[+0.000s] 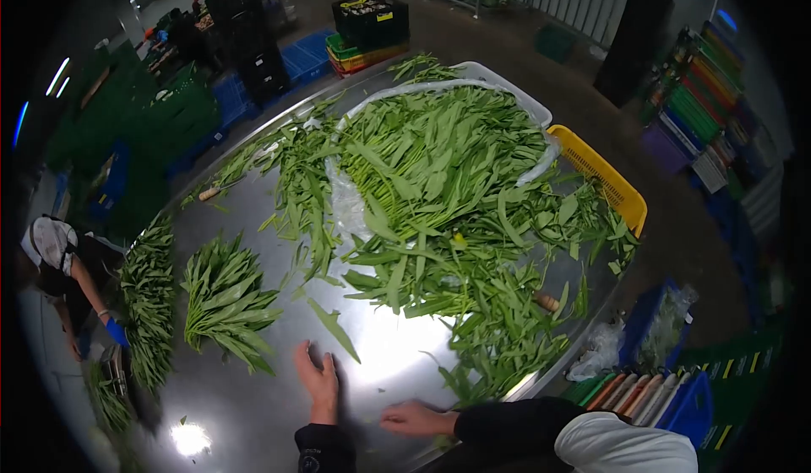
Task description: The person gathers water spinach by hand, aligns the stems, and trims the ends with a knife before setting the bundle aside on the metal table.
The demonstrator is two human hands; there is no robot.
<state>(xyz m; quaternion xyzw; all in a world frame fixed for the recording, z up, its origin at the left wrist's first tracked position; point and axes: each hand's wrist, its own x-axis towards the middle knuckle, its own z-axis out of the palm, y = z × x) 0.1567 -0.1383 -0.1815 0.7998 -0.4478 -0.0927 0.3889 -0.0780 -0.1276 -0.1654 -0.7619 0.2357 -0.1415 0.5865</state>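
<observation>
My left hand [318, 382] is open above the front of the steel table [253, 405], thumb and fingers apart and nothing between them. Just beyond its fingertips lies a single long leaf [335, 329]. To its upper left is a bunch of leafy greens [228, 297], its leaves fanned out. My right hand [416, 419] is low over the table near the front edge, its fingers curled; whether anything is inside them is hidden. Beyond my hands, a big heap of long-leaved greens [448, 148] rests in a clear plastic bag [346, 203]. Loose greens [507, 338] spill toward my right arm.
A wooden handle [209, 193] lies at the table's left edge, another [547, 302] among greens at right. A yellow basket [604, 173] adjoins the heap. At far left, a co-worker's blue-gloved hand [117, 332] is beside a row of bunches [148, 304]. Crates [369, 21] stand behind.
</observation>
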